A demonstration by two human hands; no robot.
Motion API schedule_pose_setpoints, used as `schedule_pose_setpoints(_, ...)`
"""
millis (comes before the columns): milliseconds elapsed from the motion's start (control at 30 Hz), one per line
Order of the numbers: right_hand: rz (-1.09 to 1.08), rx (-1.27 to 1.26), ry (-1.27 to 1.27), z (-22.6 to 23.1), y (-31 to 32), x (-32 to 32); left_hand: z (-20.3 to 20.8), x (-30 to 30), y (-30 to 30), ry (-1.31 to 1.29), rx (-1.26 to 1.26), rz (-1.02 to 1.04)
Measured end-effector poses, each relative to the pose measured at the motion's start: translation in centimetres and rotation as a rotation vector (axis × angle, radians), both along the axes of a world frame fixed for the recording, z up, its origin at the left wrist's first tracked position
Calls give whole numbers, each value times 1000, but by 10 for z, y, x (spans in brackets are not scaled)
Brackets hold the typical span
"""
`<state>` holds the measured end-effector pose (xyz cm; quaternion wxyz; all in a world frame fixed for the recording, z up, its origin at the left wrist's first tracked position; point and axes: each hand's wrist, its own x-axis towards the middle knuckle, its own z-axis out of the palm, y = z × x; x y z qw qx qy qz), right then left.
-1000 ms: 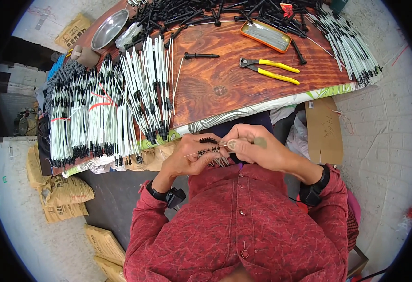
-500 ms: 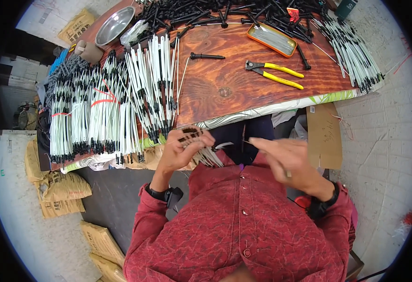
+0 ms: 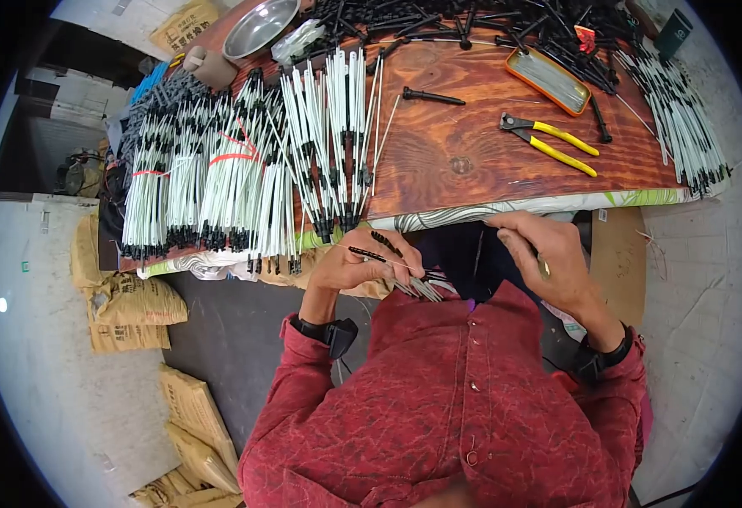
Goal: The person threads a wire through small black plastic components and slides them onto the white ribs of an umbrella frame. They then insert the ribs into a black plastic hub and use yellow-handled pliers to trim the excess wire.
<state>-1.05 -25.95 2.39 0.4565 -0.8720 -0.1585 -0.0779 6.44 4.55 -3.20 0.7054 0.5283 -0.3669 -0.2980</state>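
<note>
My left hand [image 3: 372, 261] is closed round a bundle of thin white strips [image 3: 424, 289] with dark ridged ends. The dark ends stick out above the fingers, and the pale lengths hang out below, over my lap. To the right, my right hand [image 3: 550, 258] is raised near the table's front edge, apart from the bundle. Its fingers are bent, with thumb and forefinger drawn together; whatever they pinch is too small to make out. Beyond the hands, end-cutting pliers [image 3: 548, 142] with yellow handles lie on the wooden table [image 3: 438, 182].
Bundles of white strips with black ends [image 3: 234, 190] cover the table's left side; another pile [image 3: 684, 127] lies far right. A black rod [image 3: 433, 96], an orange-rimmed tin [image 3: 548, 80] and heaped black parts [image 3: 472, 21] lie farther back. Paper sacks [image 3: 138, 300] stand on the left.
The whole view has shifted, so the table appears farther right. My right hand has risen toward the table edge, its fingers more curled. My left hand keeps hold of the strips.
</note>
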Motion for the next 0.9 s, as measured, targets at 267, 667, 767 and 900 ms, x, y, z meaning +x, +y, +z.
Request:
schedule_pose_setpoints(267, 138, 80, -127, 3, 26, 11, 4, -1, -2, 57, -52, -34)
schedule_pose_setpoints(667, 266, 143, -158, 1, 57, 14, 4, 1, 1, -46, 12, -103)
schedule_pose_setpoints(767, 270, 140, -150, -1, 58, 14, 5, 1, -1, -52, 16, -107)
schedule_pose_setpoints(900, 258, 138, -162, -4, 60, 14, 5, 3, -2, -86, 9, -137)
